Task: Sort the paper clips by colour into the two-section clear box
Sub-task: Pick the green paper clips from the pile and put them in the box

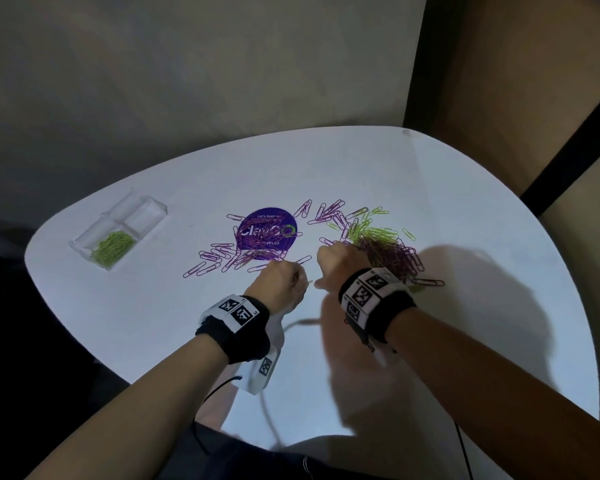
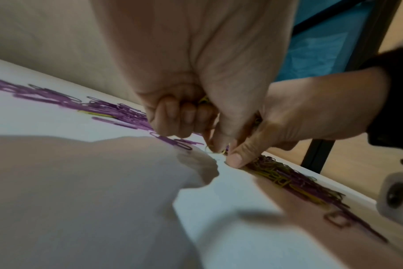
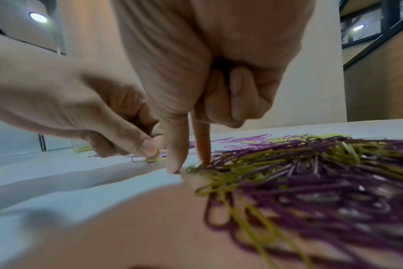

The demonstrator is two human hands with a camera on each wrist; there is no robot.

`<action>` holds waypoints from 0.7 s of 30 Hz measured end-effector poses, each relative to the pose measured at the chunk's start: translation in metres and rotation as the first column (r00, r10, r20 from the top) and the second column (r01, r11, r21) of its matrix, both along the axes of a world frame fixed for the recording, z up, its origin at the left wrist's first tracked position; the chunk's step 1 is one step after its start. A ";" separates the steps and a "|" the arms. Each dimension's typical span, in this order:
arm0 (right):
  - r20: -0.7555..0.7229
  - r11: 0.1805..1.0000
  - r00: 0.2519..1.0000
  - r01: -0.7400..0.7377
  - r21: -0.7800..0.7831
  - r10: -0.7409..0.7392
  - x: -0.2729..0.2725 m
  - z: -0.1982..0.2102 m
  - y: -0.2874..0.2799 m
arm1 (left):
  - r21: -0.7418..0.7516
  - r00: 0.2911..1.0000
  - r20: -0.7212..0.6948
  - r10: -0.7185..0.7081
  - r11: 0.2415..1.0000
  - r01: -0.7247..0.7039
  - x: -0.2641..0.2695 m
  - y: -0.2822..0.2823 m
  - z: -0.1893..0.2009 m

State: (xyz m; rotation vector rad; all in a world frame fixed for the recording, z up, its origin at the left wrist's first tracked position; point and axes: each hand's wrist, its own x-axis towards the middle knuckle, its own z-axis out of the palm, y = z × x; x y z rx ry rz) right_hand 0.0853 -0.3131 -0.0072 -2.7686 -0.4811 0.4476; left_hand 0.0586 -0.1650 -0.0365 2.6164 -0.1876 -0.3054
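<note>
The clear two-section box (image 1: 153, 206) stands at the table's far left; its near section holds green clips (image 1: 113, 245), and the far section looks empty. Loose purple clips (image 1: 222, 258) lie around a purple sticker. A mixed purple and green pile (image 1: 390, 251) (image 3: 311, 172) lies to the right. My left hand (image 1: 286, 277) (image 2: 216, 145) has its fingers curled and pinches a green clip (image 3: 152, 158) at the table top, with a bit of green showing in its palm. My right hand (image 1: 338, 259) (image 3: 189, 166) sets a straight thumb and forefinger on the pile's near edge, its other fingers folded.
The white rounded table (image 1: 153, 306) has a round purple sticker (image 1: 267, 233) in the middle. A wall runs close behind the far edge. A cable (image 1: 271, 410) trails over the near part of the table between my arms.
</note>
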 end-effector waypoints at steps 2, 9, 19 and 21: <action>0.014 1.000 1.000 -0.022 -0.013 0.022 -0.004 0.000 0.002 | -0.111 0.995 -0.077 0.062 0.991 -0.070 -0.003 0.000 0.001; 0.018 0.989 0.992 -0.126 -0.081 0.128 -0.016 -0.006 0.005 | -0.645 0.683 -0.714 0.150 0.237 -0.727 -0.003 -0.008 0.019; -0.778 0.057 0.624 0.776 0.628 0.073 0.025 0.020 -0.058 | -0.760 0.783 -0.622 -0.013 -0.233 -0.607 0.025 -0.025 0.028; -0.753 -0.065 0.643 0.765 0.641 0.138 0.030 0.022 -0.075 | -0.768 0.782 -0.624 0.007 -0.191 -0.611 0.035 -0.035 0.030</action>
